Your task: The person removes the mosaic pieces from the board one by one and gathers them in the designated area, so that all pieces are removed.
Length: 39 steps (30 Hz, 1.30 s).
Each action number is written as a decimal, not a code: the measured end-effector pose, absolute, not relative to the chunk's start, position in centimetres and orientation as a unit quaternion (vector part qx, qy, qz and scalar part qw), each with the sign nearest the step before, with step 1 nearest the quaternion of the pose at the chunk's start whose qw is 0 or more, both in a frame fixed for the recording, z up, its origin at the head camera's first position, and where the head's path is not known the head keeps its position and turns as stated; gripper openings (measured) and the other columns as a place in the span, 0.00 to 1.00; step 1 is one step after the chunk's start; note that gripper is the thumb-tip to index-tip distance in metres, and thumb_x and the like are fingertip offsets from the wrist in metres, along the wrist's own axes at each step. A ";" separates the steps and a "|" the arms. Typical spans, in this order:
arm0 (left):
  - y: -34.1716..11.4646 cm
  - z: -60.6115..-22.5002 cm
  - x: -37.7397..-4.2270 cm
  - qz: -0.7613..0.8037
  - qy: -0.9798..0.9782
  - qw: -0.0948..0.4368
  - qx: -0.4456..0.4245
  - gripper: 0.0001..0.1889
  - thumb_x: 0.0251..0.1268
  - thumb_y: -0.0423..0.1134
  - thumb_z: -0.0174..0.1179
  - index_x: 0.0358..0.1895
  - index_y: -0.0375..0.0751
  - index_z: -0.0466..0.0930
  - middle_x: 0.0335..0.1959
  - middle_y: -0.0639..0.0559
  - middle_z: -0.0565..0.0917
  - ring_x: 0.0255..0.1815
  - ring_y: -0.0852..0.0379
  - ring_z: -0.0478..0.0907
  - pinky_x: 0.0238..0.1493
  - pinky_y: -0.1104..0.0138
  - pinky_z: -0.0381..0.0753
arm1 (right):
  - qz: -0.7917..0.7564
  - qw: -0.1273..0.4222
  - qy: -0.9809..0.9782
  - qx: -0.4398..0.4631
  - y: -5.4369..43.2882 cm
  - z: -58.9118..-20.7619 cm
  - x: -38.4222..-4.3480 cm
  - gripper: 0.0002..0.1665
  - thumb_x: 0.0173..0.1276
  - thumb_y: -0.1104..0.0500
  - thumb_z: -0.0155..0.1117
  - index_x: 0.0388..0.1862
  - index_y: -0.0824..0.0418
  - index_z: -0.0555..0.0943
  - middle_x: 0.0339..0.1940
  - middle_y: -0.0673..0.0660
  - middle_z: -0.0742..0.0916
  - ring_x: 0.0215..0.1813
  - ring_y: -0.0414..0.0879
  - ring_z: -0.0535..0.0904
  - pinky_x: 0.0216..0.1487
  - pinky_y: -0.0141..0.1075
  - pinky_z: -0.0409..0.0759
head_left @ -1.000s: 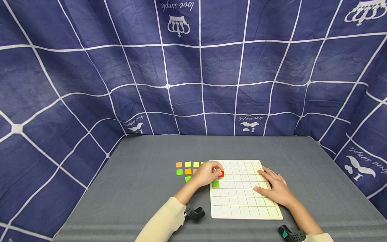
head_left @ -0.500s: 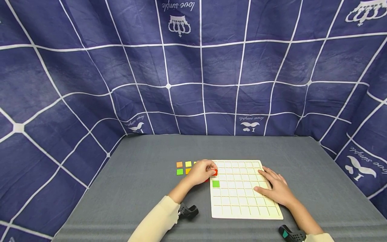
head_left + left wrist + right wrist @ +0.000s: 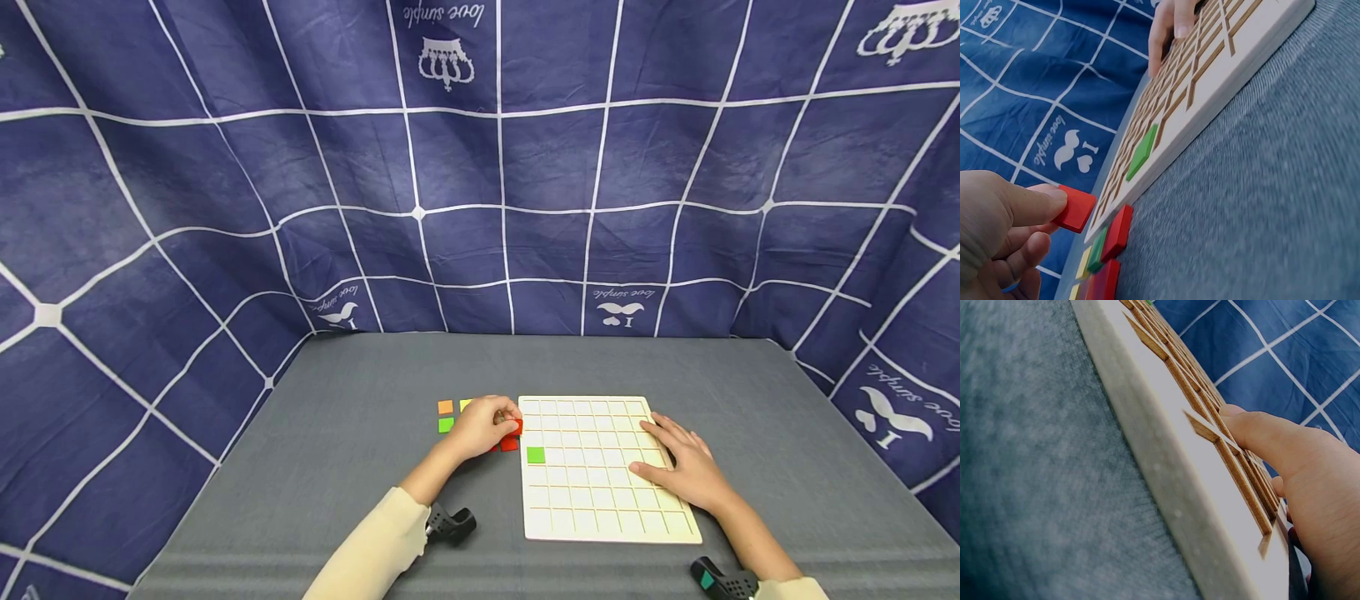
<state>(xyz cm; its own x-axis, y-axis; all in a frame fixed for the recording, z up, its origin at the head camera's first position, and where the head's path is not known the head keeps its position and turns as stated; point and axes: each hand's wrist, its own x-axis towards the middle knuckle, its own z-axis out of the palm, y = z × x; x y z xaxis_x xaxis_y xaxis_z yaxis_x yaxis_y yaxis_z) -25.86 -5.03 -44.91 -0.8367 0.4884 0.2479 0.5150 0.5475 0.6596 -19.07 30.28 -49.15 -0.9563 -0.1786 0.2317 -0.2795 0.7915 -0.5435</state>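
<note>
Between thumb and fingers, my left hand (image 3: 476, 429) pinches a red square tile (image 3: 1077, 209), just off the left edge of a pale wooden grid board (image 3: 607, 479). One green tile (image 3: 536, 455) lies in a cell near the board's left side. My right hand (image 3: 681, 468) rests on the board's right edge, its fingers spread and extended. Below the left hand are loose tiles, among them a red tile (image 3: 509, 445) close beside the board. The left hand covers part of this group.
An orange tile (image 3: 446, 407) and another green tile (image 3: 446, 425) lie left of the left hand. The grey tabletop (image 3: 360, 433) carries everything. A dark blue curtain with white lines (image 3: 547, 167) hangs behind and at both sides.
My left hand has moved left with the red tile, from over the board's left columns to just beyond its edge. The right hand and the board have stayed put.
</note>
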 end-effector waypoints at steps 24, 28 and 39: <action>-9.3 -45.3 -25.8 -0.379 -0.883 0.068 -0.266 0.04 0.59 0.29 0.66 0.34 0.42 0.83 0.27 0.58 0.77 0.25 0.64 0.70 0.30 0.70 0.72 | 0.299 0.089 -0.942 0.126 30.2 -49.3 -19.1 0.47 0.58 0.42 0.71 0.70 0.65 0.69 0.72 0.71 0.65 0.72 0.70 0.56 0.65 0.68 0.45; -9.6 -45.5 -25.8 -0.381 -0.882 0.069 -0.269 0.04 0.59 0.29 0.67 0.33 0.42 0.82 0.26 0.59 0.76 0.25 0.64 0.69 0.29 0.70 0.71 | 0.300 0.090 -0.941 0.126 30.3 -49.3 -19.1 0.47 0.58 0.42 0.71 0.70 0.65 0.69 0.72 0.71 0.65 0.72 0.70 0.56 0.65 0.68 0.45; -10.7 -45.7 -25.6 -0.387 -0.883 0.066 -0.255 0.05 0.59 0.29 0.67 0.34 0.43 0.83 0.28 0.58 0.78 0.26 0.63 0.71 0.30 0.69 0.72 | 0.302 0.086 -0.941 0.124 30.3 -49.3 -19.1 0.47 0.58 0.41 0.71 0.70 0.64 0.69 0.72 0.71 0.65 0.72 0.70 0.55 0.65 0.68 0.45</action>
